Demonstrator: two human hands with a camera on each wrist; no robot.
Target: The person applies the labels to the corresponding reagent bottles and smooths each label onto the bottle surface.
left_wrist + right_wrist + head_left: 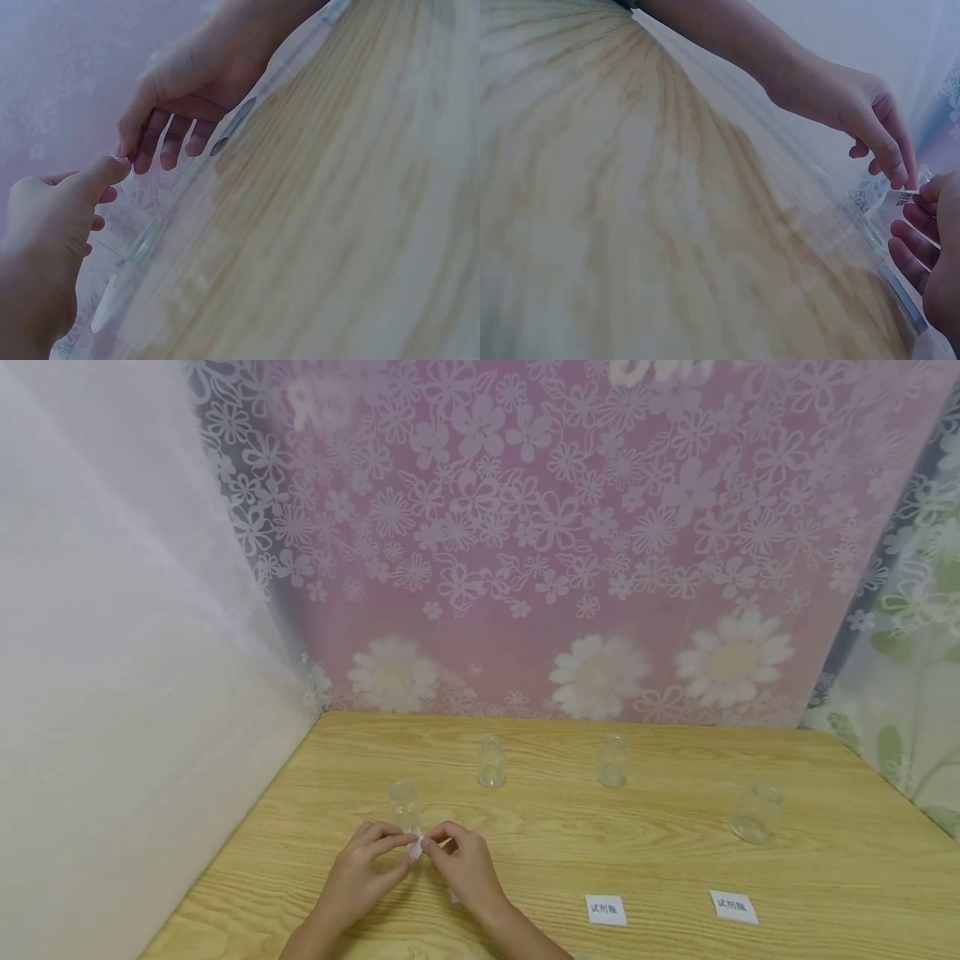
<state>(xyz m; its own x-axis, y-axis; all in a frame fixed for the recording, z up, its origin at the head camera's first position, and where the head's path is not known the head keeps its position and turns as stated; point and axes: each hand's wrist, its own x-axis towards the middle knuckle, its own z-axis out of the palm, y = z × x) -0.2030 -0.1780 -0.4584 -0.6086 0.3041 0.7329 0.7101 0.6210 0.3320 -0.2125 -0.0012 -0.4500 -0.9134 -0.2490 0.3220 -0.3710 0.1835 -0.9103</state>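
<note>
A small white paper label (416, 844) with dark printed characters is held up between the two hands. My left hand (358, 870) pinches one side of it between thumb and forefinger. From the other side, my right hand (469, 870) pinches its edge, fingertips close to those of the left. Print on the label (901, 199) shows in the right wrist view, while the fingers cover part of it. Just beyond the hands stands a clear glass bottle (403, 802), its lower part overlapped by them in the head view.
Two more clear bottles, one left (492, 762) and one right (612, 762), stand farther back. A wider, rounder glass bottle (756, 814) is at the right. Two printed labels, one nearer (606, 910) and one farther right (734, 907), lie on the wooden table (652, 860). A flowered curtain (525, 527) hangs behind.
</note>
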